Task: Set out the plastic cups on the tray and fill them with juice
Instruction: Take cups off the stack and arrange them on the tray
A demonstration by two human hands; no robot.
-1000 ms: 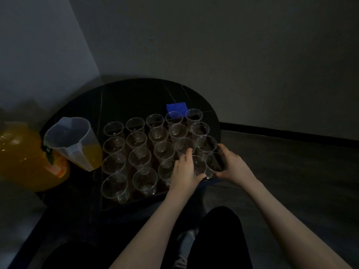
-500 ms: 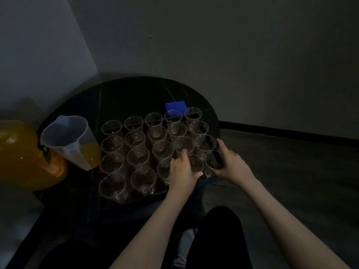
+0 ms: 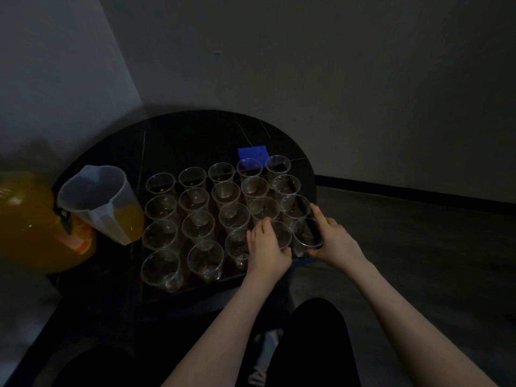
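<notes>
**Clear cups ranked on the tray, two hands at the near right corner**

Clear plastic cups [image 3: 198, 227] are seen standing upright and unfilled in close rows on a dark tray [image 3: 195, 289], which is set on the round black counter [image 3: 190, 141]. The near right corner cup [image 3: 307, 237] is clasped by the right hand [image 3: 333, 244], its grip curled round the cup's wall. The neighbouring cup [image 3: 282, 233] is held by the left hand [image 3: 266, 251], fingers bent over the rim. That cup is largely hidden by the hand. The tray's edges are lost in the dim light. A jug [image 3: 97, 202] with some orange juice is set by the counter's left edge, before a large juice bottle [image 3: 30, 222] cut off at the frame.
</notes>
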